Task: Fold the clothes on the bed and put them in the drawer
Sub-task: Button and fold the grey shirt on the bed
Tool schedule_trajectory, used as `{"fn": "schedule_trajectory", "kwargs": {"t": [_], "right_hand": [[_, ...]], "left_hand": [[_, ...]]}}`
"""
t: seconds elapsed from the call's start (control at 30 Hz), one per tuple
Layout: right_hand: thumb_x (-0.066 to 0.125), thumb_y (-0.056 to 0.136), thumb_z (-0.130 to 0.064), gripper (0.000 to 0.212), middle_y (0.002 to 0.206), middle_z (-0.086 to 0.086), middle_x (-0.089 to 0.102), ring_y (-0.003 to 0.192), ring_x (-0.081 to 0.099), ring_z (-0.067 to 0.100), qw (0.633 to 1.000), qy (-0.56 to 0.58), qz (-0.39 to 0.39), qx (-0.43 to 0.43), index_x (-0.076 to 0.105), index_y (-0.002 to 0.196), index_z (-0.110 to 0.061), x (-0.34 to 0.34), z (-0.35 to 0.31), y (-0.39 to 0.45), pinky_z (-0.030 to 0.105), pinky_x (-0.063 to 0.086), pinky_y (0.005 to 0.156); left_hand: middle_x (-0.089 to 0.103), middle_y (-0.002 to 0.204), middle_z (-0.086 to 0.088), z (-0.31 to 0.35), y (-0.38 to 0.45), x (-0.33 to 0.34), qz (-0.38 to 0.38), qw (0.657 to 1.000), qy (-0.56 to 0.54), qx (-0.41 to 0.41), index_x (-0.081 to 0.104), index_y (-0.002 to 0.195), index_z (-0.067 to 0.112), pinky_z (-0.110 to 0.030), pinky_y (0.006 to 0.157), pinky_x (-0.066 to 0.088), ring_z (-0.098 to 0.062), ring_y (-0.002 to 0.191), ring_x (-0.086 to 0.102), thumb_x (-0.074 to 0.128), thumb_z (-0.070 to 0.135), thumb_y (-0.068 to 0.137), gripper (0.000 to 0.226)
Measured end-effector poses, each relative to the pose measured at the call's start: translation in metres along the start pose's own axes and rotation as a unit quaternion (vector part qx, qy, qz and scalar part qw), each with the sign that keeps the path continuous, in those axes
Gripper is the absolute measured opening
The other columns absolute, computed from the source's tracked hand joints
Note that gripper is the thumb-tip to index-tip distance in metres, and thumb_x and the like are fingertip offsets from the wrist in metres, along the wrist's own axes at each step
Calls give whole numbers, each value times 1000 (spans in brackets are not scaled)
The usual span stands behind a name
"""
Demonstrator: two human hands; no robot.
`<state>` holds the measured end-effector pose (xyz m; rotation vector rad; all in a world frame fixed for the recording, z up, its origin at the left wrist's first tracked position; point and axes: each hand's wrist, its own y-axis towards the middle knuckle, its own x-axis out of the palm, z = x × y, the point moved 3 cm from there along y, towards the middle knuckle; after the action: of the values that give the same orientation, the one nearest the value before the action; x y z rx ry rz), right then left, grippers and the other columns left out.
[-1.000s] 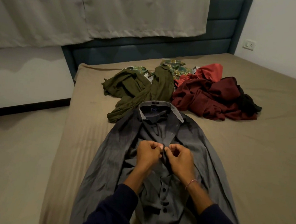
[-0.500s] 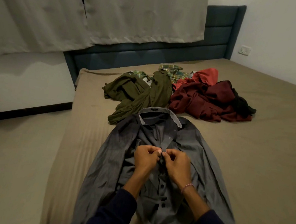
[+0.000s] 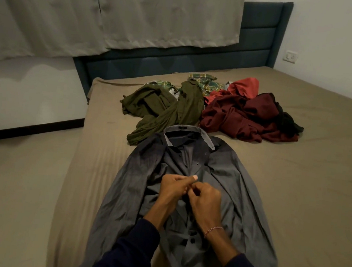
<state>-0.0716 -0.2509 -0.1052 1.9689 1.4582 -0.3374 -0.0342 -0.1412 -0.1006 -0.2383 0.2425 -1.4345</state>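
While the grey shirt (image 3: 187,178) lies face up along the near left part of the bed (image 3: 306,190), collar pointing toward the headboard edge, both hands meet at its button placket. The left hand (image 3: 173,189) and right hand (image 3: 205,199) have curled fingers pinching the fabric there. Its cloth is dark grey and creased, with a paler collar, dark buttons and sleeves spread outward.
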Motion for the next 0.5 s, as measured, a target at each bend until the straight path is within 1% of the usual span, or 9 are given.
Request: {"fn": "schedule_trajectory", "kwargs": {"t": [0.07,0.13,0.2,0.23,0.27,0.3,0.37,0.43,0.5], "right_hand": [[72,92,-17,7,83,-1,69,71,59,3,1000,-2,0,-10,77,92,-13,1,-1,-2,6,43,65],[73,91,-18,9,86,-2,70,74,60,3,1000,11,11,-10,77,98,-14,0,-1,-4,11,49,70],[73,91,-17,10,86,-6,71,74,62,1,999,43,30,9,77,100,-17,-1,1,-5,11,51,70],[72,91,-18,9,85,-9,71,73,64,0,996,72,35,31,76,99,-19,-1,3,-5,11,53,69],[71,92,-19,8,84,-11,71,75,66,0,992,102,35,57,75,99,-19,-1,6,-5,14,56,69],[70,93,-21,10,84,-12,72,76,67,-1,989,124,34,78,76,101,-19,-1,9,-4,17,58,70],[70,94,-22,13,85,-12,74,78,68,-2,984,144,31,97,77,103,-19,0,15,0,22,60,71],[71,93,-22,12,84,-12,75,78,70,-1,982,155,24,108,79,101,-21,2,19,3,26,61,72],[71,93,-23,10,81,-10,76,77,71,2,974,181,13,133,80,98,-23,4,24,6,30,62,72]], "left_hand": [[63,55,-4,-1,2,-2,7,1000,-10,-11,71,77,-2,-18,47,45,-9,47,55,76,14,87,20],[64,58,-7,-3,6,-3,5,1000,-16,-21,69,72,1,-22,49,47,-13,49,56,74,13,89,21],[70,67,-14,-3,7,-2,-8,999,-32,-29,70,75,-1,-30,59,54,-20,58,64,73,15,90,22],[73,75,-18,-3,8,-2,-13,999,-39,-32,72,81,-4,-35,66,56,-26,66,67,74,17,90,23],[74,82,-20,-4,9,-2,-15,998,-45,-34,73,88,-7,-36,68,56,-29,72,68,74,18,90,25],[73,86,-21,-5,9,-2,-17,998,-48,-36,72,93,-9,-33,65,54,-29,74,66,74,19,90,28],[72,87,-21,-7,10,-2,-27,997,-56,-42,72,98,-9,-27,61,51,-25,75,64,74,18,90,29],[72,86,-19,-9,10,-2,-42,996,-67,-51,72,97,-8,-24,60,52,-21,73,65,73,14,91,22],[71,80,-16,-8,8,-3,-58,993,-80,-58,71,90,-4,-21,57,53,-17,67,66,70,7,91,11]]}}
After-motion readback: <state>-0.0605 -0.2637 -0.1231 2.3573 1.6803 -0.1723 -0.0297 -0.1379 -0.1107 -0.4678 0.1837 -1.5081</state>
